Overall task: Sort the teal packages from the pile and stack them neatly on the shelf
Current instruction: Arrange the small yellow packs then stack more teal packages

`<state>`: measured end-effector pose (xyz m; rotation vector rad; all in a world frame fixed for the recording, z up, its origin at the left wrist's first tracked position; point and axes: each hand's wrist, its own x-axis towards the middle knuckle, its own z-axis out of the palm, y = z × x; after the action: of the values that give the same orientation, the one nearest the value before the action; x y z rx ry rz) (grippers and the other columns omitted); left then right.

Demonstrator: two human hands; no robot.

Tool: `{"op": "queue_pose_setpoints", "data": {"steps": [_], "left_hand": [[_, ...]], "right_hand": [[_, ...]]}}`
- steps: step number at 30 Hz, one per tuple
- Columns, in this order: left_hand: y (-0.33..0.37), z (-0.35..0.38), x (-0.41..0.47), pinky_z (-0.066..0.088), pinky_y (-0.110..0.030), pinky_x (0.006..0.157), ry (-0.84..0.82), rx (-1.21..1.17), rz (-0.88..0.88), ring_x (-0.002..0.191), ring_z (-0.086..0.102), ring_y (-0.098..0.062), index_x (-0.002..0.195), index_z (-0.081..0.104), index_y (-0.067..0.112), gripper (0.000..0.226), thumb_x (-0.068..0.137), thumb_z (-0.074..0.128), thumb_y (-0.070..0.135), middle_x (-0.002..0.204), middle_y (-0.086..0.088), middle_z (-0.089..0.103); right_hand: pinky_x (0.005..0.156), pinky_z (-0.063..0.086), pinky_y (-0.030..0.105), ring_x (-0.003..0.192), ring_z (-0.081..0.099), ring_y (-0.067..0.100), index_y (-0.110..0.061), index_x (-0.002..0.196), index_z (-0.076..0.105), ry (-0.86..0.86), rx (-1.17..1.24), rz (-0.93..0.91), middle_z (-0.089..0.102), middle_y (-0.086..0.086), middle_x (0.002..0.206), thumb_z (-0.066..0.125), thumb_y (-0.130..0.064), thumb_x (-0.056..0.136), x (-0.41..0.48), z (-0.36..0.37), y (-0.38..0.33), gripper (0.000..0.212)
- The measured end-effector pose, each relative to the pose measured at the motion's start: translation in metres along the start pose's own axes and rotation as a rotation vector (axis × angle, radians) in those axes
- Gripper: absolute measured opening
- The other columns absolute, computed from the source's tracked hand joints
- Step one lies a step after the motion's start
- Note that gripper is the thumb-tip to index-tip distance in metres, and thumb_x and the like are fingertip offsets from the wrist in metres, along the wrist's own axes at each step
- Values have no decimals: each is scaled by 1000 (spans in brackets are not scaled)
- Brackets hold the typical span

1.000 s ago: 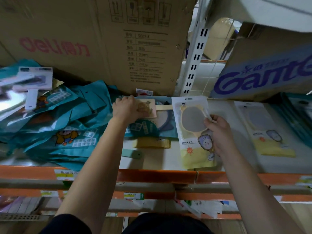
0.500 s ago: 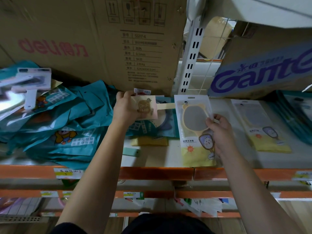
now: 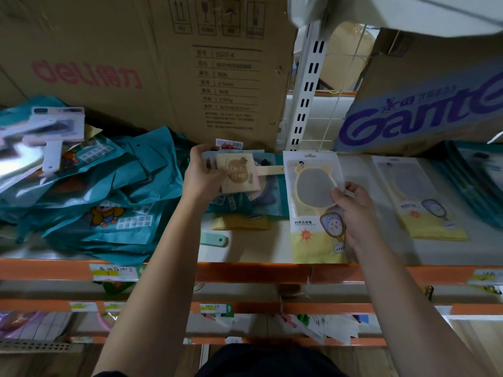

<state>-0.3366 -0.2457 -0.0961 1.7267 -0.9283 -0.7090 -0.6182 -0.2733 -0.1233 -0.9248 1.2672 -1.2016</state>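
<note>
A loose pile of teal packages (image 3: 109,202) with a cartoon bear print covers the left of the white shelf (image 3: 261,248). My left hand (image 3: 202,176) grips a small beige square packet (image 3: 238,172) with a flat handle, lifted above a teal package (image 3: 268,198) lying at mid-shelf. My right hand (image 3: 356,210) pinches the right edge of a clear and yellow mirror package (image 3: 313,208) that lies flat on the shelf. More teal packages (image 3: 479,180) lie stacked at the far right.
A second yellow mirror package (image 3: 416,200) lies right of my right hand. A yellow packet (image 3: 242,223) and a small green handle (image 3: 215,239) lie near the front. Large cardboard boxes (image 3: 152,63) stand behind, and a white upright (image 3: 306,88) divides the shelf. White packaged items (image 3: 51,131) top the pile.
My left hand has taken hold of the beige packet and lifted it off the mid-shelf teal package. My right hand has stayed on the yellow mirror package.
</note>
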Motion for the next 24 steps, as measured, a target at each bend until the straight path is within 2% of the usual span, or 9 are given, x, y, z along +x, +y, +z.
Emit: {"op": "queue_pose_setpoints", "data": {"steps": [2, 4, 6, 9, 12, 15, 17, 20, 24], "left_hand": [[-2, 1, -3, 61, -34, 65, -2, -43, -8, 103, 59, -21, 139, 33, 27, 67, 85, 70, 9, 121, 1, 46], [-4, 1, -6, 54, -15, 54, 2, -93, -15, 103, 53, -13, 142, 31, 24, 83, 77, 76, 1, 123, 3, 44], [-7, 2, -10, 46, -7, 49, 1, -109, -32, 99, 49, -7, 144, 30, 21, 97, 66, 83, -2, 116, 9, 45], [-7, 3, -15, 50, -12, 56, 40, -152, -85, 91, 53, -4, 142, 31, 20, 99, 62, 86, -1, 105, 13, 48], [-5, 4, -18, 57, -32, 78, 101, -225, -175, 99, 61, -15, 132, 41, 18, 80, 66, 85, 6, 117, 3, 56], [-1, 3, -20, 59, -31, 77, 71, -356, -150, 91, 71, -18, 110, 60, 13, 38, 77, 78, 11, 105, -3, 70], [4, 2, -21, 60, -31, 77, 52, -499, -134, 90, 73, -19, 96, 64, 12, 16, 83, 73, 10, 96, -5, 74], [9, 2, -21, 60, -34, 76, 41, -610, -162, 89, 73, -20, 97, 64, 12, 8, 90, 66, 13, 96, -7, 74], [14, 10, -22, 60, -36, 74, -15, -613, -164, 90, 72, -22, 106, 65, 13, 13, 95, 59, 17, 102, -10, 72]], "right_hand": [[70, 57, 38, 89, 68, 29, -15, 111, 52, 1, -3, 0, 67, 15, 106, 64, -15, 92, 1, 0, 2, 23], [77, 57, 43, 92, 68, 31, -16, 111, 52, 3, -13, 1, 67, 15, 107, 64, -15, 92, 1, 0, 3, 23], [72, 58, 39, 88, 70, 29, -13, 117, 51, -3, -14, 4, 68, 14, 106, 64, -16, 92, 0, 0, 4, 29], [61, 57, 32, 82, 71, 23, -13, 118, 52, -7, -8, 3, 69, 12, 104, 65, -18, 91, 0, -1, 4, 31], [57, 56, 30, 78, 72, 23, -15, 115, 53, -9, 5, 8, 69, 11, 103, 66, -18, 90, 0, -3, 3, 28], [56, 56, 30, 76, 73, 22, -20, 108, 55, -7, 25, 16, 70, 10, 102, 67, -18, 90, 0, -4, 1, 22], [54, 55, 29, 74, 73, 20, -17, 110, 54, -4, 41, 13, 69, 11, 102, 66, -17, 90, 0, -5, 0, 23], [54, 55, 29, 74, 73, 21, -13, 116, 53, -4, 55, 18, 69, 12, 103, 66, -16, 90, -1, -8, -2, 30], [53, 55, 28, 73, 73, 20, -10, 120, 53, -21, 67, 9, 69, 14, 104, 65, -16, 91, -2, -16, -9, 33]]}}
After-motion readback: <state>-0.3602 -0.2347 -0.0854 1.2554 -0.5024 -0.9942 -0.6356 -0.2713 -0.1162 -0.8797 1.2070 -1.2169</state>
